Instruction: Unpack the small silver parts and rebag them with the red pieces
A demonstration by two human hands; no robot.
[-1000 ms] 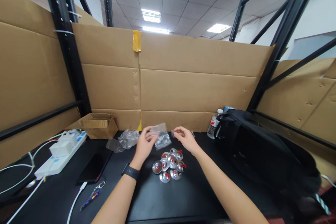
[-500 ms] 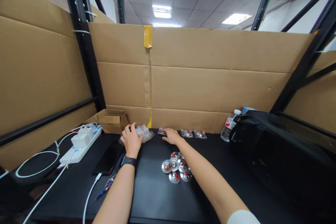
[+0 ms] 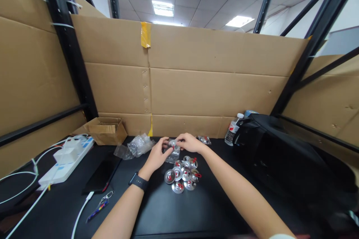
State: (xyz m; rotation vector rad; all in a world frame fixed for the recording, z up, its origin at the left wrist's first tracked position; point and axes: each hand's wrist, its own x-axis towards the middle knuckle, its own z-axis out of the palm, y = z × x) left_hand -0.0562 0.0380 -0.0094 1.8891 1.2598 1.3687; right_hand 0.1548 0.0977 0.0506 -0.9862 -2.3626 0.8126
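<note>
My left hand (image 3: pixel 157 155) and my right hand (image 3: pixel 190 142) meet above the black table (image 3: pixel 179 209), both pinched on a small clear plastic bag (image 3: pixel 173 148) with a round metal part inside it. Just in front of them lies a pile of several silver metal discs with red centres (image 3: pixel 183 175). A heap of crumpled empty clear bags (image 3: pixel 137 145) lies to the left of my left hand. One bagged disc (image 3: pixel 204 140) rests by the cardboard wall to the right of my right hand.
A small open cardboard box (image 3: pixel 106 130) stands at the back left. A white power strip with chargers and cables (image 3: pixel 65 158), a black phone (image 3: pixel 101 175) and keys (image 3: pixel 98 206) lie left. A water bottle (image 3: pixel 232 130) and black bag (image 3: pixel 283 157) stand right.
Both hands have drawn back from the far side of the table. They have come together over the disc pile and now hold one small bag between them.
</note>
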